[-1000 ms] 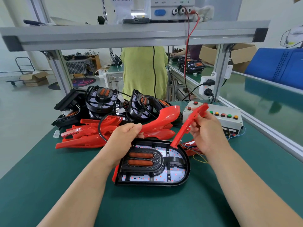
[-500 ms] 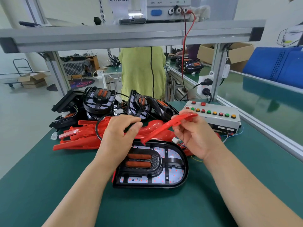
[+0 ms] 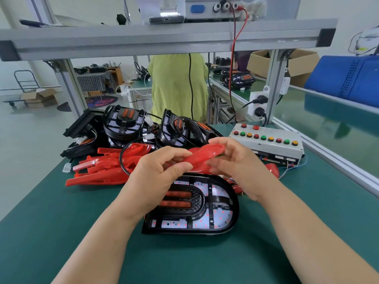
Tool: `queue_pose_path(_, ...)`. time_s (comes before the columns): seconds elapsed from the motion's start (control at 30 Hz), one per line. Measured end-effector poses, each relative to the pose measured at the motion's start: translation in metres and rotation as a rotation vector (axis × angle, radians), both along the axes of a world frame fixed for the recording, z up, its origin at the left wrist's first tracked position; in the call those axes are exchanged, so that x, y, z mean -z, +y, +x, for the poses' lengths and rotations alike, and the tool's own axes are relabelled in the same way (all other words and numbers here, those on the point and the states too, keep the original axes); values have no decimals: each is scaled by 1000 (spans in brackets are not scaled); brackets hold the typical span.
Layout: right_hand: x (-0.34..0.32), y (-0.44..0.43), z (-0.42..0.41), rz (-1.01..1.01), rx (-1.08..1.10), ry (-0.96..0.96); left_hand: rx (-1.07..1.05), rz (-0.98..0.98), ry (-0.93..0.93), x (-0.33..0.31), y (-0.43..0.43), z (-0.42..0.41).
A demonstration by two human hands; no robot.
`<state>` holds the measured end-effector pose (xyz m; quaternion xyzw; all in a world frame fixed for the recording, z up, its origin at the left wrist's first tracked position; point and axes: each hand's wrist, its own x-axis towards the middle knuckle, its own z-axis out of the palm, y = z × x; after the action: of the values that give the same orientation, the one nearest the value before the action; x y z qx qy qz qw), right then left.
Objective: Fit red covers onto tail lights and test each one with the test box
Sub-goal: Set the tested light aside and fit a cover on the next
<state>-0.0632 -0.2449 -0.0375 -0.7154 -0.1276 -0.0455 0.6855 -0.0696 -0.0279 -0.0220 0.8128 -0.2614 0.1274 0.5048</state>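
A black tail light [image 3: 205, 210] with lit red dots and two orange bars lies uncovered on the green mat in front of me. Above its far edge I hold a red cover [image 3: 205, 154] nearly flat between both hands. My left hand [image 3: 158, 175] pinches its left end with thumb and fingers. My right hand [image 3: 235, 162] grips its right end, fingers curled over the rim. The white test box [image 3: 272, 144] with rows of red, green and yellow buttons sits to the right, behind my right hand.
A pile of red covers [image 3: 98, 171] lies left of my hands, with several black tail lights [image 3: 127, 126] heaped behind it. A metal shelf beam [image 3: 164, 37] crosses overhead. A person in a yellow-green top [image 3: 176, 87] stands beyond the bench. A rail [image 3: 338, 162] bounds the right edge.
The red cover has swung from standing on edge in my right hand down to nearly flat above the tail light, and my left hand has come onto its left end.
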Motion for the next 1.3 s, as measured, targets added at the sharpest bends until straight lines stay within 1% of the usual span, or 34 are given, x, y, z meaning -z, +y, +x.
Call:
queue_pose_path(0.07,-2,-12,-2,-431,126,-10,16,-32,46,-1,7,3)
queue_pose_path(0.1,-3,-17,-4,-596,133,22,26,-39,65,-1,10,4)
queue_pose_path(0.17,-3,-25,-6,-810,90,116,33,-29,106,0,12,5)
queue_pose_path(0.27,-7,-30,-9,-983,46,193,34,15,159,3,11,5)
queue_pose_path(0.37,-11,-33,-10,-1132,24,203,33,49,177,5,10,5)
queue_pose_path(0.47,-12,-29,-12,-1196,-16,179,23,65,175,5,9,6)
queue_pose_path(0.53,-11,-25,-11,-1199,-10,121,18,66,168,5,9,6)
queue_pose_path(0.57,-11,-22,-11,-1155,15,84,12,63,160,5,10,6)
queue_pose_path(0.6,-11,-21,-11,-1069,49,54,3,52,151,5,10,6)
queue_pose_path(0.7,-11,-18,-11,-744,148,29,-21,-11,105,3,11,6)
queue_pose_path(0.77,-9,-11,-11,-494,149,126,-28,-54,75,2,12,6)
queue_pose_path(0.83,-4,-3,-8,-164,83,313,-43,-68,44,2,11,5)
queue_pose_path(0.87,-2,0,-7,-47,58,378,-56,-74,26,2,10,5)
queue_pose_path(0.97,1,5,-2,159,70,465,-76,-88,-23,1,9,2)
queue_pose_path(1.17,0,-3,3,565,22,497,-44,140,-237,0,2,-6)
queue_pose_path(1.3,0,-2,3,658,7,465,1,239,-320,2,-5,-10)
